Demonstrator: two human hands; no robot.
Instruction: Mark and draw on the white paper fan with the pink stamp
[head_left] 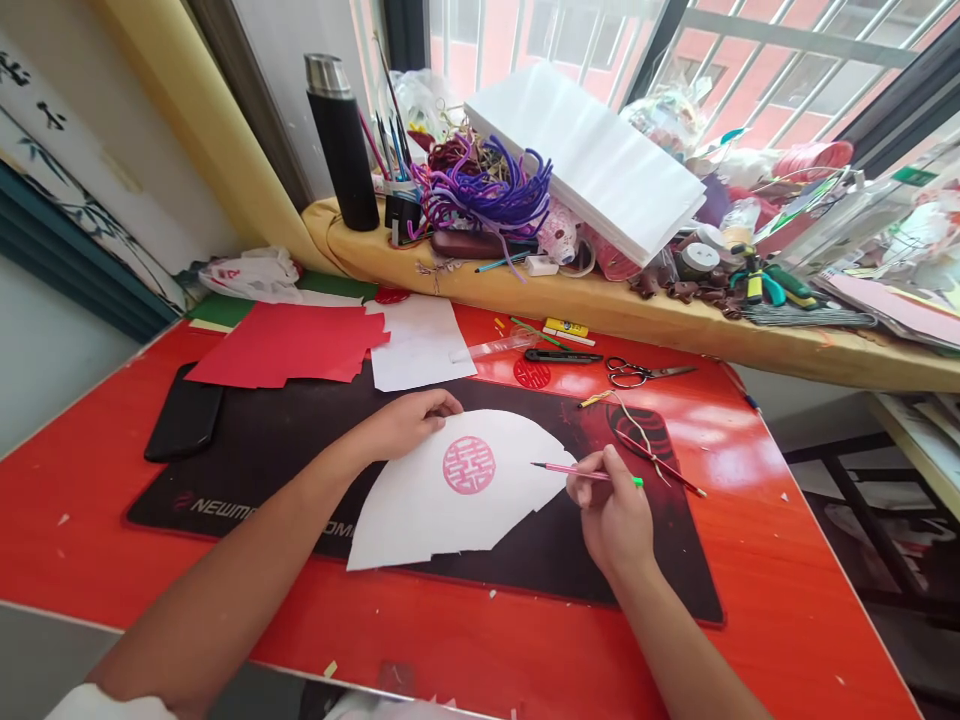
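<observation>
A white fan-shaped paper (420, 510) lies on the black desk mat (262, 450), its lower edge cut in steps. Near the middle it bears a round pink lattice-like pattern (469, 465). My left hand (405, 422) holds the paper at its upper left edge, thumb on top and fingers curled. In my right hand (616, 510) is a slim pink pencil (559, 467) with a dark tip and a green end, gripped between thumb and fingers. Its tip points left, over the paper's right part; whether it touches cannot be told.
Red sheets (289, 345), a white sheet (420, 345) and a black phone (184, 415) lie left and behind. A utility knife (562, 356), scissors (630, 373) and a red paper cutout (532, 374) are behind the mat. A black flask (343, 150) stands on the crowded sill.
</observation>
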